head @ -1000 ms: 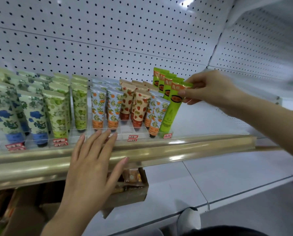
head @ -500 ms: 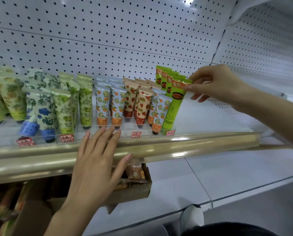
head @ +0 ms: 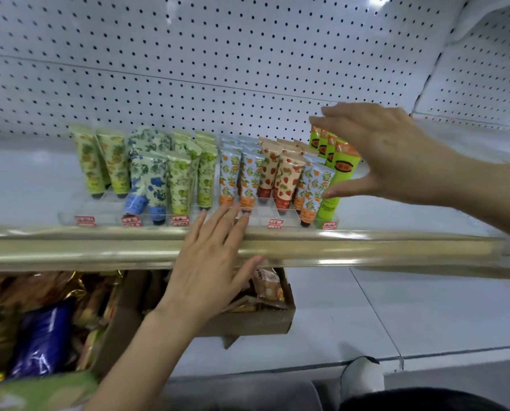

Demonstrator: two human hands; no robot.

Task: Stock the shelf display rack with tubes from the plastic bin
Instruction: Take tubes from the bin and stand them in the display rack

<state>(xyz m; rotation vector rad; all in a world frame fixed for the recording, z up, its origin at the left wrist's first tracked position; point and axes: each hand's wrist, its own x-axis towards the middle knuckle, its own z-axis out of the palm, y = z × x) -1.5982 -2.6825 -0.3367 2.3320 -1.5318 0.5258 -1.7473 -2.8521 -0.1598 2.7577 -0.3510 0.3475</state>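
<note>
The tubes point(head: 289, 176) are smooth, printed plastic with a soft sheen. The rack point(head: 70, 216) is clear, glossy plastic. The rail point(head: 366, 247) along the front edge of the shelf point(head: 25, 188) is gold-toned and shiny, with bright highlights. The pegboard point(head: 218, 54) is white, matt and perforated. The lower shelf point(head: 426, 307) is smooth and white. The box point(head: 256, 321) is matt brown cardboard; its packets point(head: 267, 289) are crinkled, glossy film.

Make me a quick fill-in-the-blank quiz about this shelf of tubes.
The bright green tubes stand at the ____ end of the rack.
The left hand rests on the ____ shelf rail.
The right hand, fingers spread, holds ____.
Missing words: right; gold; nothing.
</note>
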